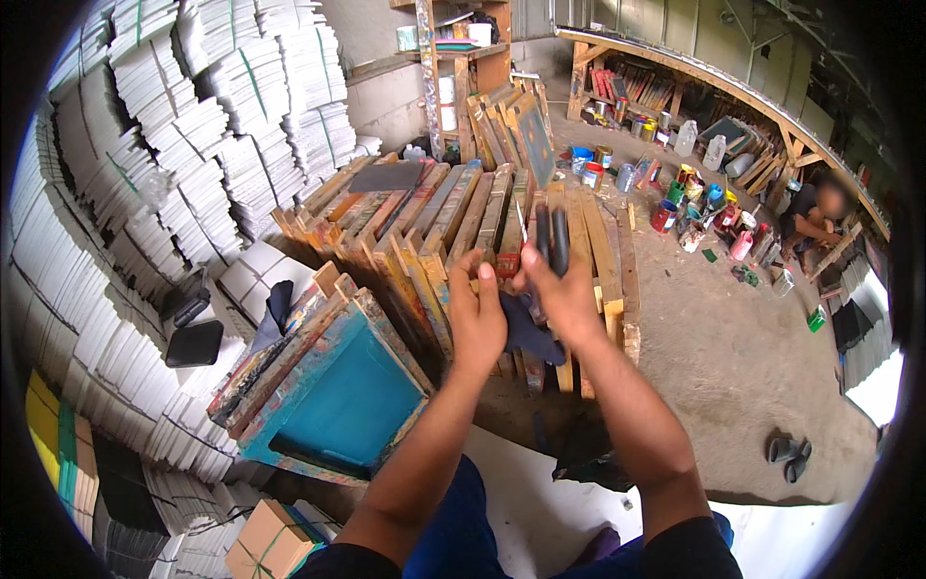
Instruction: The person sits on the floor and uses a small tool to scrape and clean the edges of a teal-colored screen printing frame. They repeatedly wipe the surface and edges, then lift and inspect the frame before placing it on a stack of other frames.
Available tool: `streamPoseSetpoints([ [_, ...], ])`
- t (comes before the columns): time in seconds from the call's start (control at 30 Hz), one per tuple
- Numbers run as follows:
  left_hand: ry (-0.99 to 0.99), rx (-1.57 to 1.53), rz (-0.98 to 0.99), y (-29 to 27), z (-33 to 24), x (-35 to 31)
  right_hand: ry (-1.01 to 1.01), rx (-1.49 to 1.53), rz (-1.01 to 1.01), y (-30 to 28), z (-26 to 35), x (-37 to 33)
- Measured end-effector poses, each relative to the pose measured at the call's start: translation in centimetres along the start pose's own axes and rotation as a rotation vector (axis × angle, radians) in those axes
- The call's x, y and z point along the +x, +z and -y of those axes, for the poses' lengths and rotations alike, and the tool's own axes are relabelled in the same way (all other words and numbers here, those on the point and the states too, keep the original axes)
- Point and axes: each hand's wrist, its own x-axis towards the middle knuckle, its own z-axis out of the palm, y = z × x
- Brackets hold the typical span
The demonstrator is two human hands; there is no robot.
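My left hand [476,320] is closed, thumb and fingers curled together; what they hold, if anything, is too small to make out. Beside it, my right hand [564,301] is wrapped round a tool with two black handles [552,239] that point upward; its other end is hidden by the hand. A thin, pale pointed piece with red at its base [523,230] stands up by the right thumb. Dark navy cloth [529,334] hangs between and below my hands; which hand grips it I cannot tell.
Wooden frames [424,217] stand in a row beyond my hands, and a blue screen frame [342,391] leans nearer left. Tied white paper stacks [217,87] fill the left. Paint cans [664,216] stand on the floor [694,318], right. Another person [818,217] sits far right, near black boots [789,455].
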Motion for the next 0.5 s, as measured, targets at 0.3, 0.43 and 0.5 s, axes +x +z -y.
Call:
streamPoseSetpoints([
  [0.3,-0.172,-0.004,0.043,-0.8,5.6,1.4,-0.260,-1.083,0.110,-3.6,-3.3,12.1],
  [0.43,-0.246,-0.027,0.077,-0.6,7.3,0.1,-0.303,-1.090,0.124,-2.4,-7.3,12.7],
  [0.5,-0.247,-0.030,0.074,-0.9,7.8,-0.3,-0.316,-1.035,0.125,-2.3,-8.4,12.6],
])
